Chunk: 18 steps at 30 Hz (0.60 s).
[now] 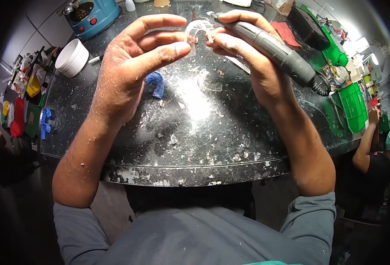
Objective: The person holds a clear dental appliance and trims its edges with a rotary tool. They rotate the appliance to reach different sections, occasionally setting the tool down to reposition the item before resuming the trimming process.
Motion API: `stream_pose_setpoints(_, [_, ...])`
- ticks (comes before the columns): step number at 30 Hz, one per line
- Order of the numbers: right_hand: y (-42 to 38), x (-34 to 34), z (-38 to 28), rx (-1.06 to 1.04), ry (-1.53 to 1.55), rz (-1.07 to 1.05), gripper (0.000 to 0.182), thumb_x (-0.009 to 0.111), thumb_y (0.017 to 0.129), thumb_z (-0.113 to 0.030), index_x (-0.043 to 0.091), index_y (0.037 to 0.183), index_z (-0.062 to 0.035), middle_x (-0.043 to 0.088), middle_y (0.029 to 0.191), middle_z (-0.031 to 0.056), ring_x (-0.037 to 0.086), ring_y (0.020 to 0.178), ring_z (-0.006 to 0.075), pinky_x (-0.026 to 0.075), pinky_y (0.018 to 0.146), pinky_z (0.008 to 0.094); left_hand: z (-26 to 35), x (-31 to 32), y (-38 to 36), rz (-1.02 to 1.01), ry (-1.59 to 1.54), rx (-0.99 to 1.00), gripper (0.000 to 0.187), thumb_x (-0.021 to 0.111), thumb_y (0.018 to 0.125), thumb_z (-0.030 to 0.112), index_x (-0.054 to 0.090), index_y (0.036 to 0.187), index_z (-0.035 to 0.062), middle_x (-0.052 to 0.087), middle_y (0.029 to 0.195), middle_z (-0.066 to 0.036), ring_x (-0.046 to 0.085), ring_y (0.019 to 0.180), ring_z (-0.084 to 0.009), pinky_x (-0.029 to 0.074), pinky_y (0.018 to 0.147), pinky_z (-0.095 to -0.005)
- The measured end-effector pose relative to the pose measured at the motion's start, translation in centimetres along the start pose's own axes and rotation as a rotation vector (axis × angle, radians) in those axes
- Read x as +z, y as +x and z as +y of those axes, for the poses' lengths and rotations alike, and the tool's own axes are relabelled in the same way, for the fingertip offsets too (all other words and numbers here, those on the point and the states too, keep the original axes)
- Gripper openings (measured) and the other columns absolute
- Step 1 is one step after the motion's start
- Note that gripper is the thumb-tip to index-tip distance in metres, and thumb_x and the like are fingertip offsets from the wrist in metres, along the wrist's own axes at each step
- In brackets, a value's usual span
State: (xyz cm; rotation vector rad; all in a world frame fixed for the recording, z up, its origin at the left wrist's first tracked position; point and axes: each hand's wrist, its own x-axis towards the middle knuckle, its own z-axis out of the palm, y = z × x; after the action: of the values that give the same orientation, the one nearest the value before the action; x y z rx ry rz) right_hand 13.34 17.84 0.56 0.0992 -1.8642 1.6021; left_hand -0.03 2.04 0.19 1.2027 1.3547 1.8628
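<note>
Between the fingertips of my left hand (131,59) is a clear plastic dental arch (196,26), raised over the dark bench. My right hand (257,62) is wrapped around a grey rotary handpiece (272,46), its working end pointing up and left near the arch. Right fingertips also meet the arch's right side; whether they grip it is hard to tell. White dust covers both hands. Below them on the bench lie a second clear arch (211,85) and a blue arch-shaped piece (157,85), the latter beside my left wrist.
Shavings litter the bench (195,150). At left are a white tub (72,57), a marker (95,59), a blue machine (93,17) and another blue piece (45,123). Red sheet (287,34), black box (307,26) and green bin (353,106) are right. A co-worker (374,154) is far right.
</note>
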Motion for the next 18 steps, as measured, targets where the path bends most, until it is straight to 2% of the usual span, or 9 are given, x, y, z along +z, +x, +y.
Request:
stream_pose_setpoints(1, [0.0,0.1,-0.2,0.010,-0.021,0.013,0.029,0.061,0.090,-0.009,0.053,0.116,-0.0005,0.067,0.100,0.0125,0.067,0.093,0.0181,0.053,0.084,0.0307,0.1,0.0,0.0,0.001,0.133,0.052,0.041,0.067,0.084,0.008,0.055,0.122,0.0000,0.066,0.108,-0.013,0.063,0.102,-0.0160,0.045,0.096,-0.0294])
stream_pose_setpoints(5, [0.2,-1.2,1.1,0.074,-0.101,0.008,0.030,0.063,0.089,-0.007,0.053,0.117,0.0000,0.067,0.100,0.0123,0.066,0.091,0.0170,0.053,0.083,0.0297,0.4,0.7,-0.4,-0.005,0.222,0.097,0.036,0.069,0.083,0.010,0.060,0.117,-0.0005,0.067,0.108,-0.011,0.063,0.103,-0.0158,0.047,0.096,-0.0307])
stream_pose_setpoints(7, [0.4,-1.4,1.8,-0.078,-0.027,-0.034,0.028,0.067,0.084,-0.001,0.059,0.111,-0.0007,0.067,0.090,0.0079,0.064,0.084,0.0108,0.052,0.077,0.0228,0.4,0.8,-0.5,0.003,0.231,0.130,0.032,0.068,0.085,0.009,0.062,0.115,-0.0006,0.067,0.108,-0.011,0.063,0.102,-0.0157,0.048,0.095,-0.0306])
stream_pose_setpoints(10, [0.4,-1.3,1.8,-0.094,-0.094,-0.018,0.030,0.069,0.082,0.000,0.060,0.111,-0.0023,0.066,0.091,0.0065,0.063,0.085,0.0100,0.052,0.078,0.0223,0.5,0.7,-0.7,0.003,0.387,0.211,0.027,0.063,0.087,0.003,0.064,0.114,0.0000,0.067,0.108,-0.011,0.064,0.100,-0.0162,0.049,0.093,-0.0292])
stream_pose_setpoints(17, [0.3,-1.0,1.3,-0.114,-0.102,-0.004,0.028,0.068,0.082,0.000,0.061,0.109,-0.0023,0.066,0.092,0.0066,0.064,0.088,0.0109,0.052,0.080,0.0236,0.5,0.6,-0.6,-0.015,0.426,0.251,0.029,0.063,0.087,0.003,0.063,0.116,0.0006,0.067,0.108,-0.011,0.063,0.100,-0.0164,0.049,0.093,-0.0297])
stream_pose_setpoints(18, [0.2,-1.0,1.1,-0.113,-0.129,0.003,0.027,0.067,0.082,0.001,0.061,0.109,-0.0019,0.066,0.093,0.0069,0.064,0.088,0.0111,0.052,0.080,0.0239,0.5,1.0,-0.6,0.026,0.323,0.203,0.031,0.063,0.087,0.005,0.061,0.118,-0.0005,0.067,0.108,-0.012,0.063,0.100,-0.0168,0.049,0.092,-0.0299])
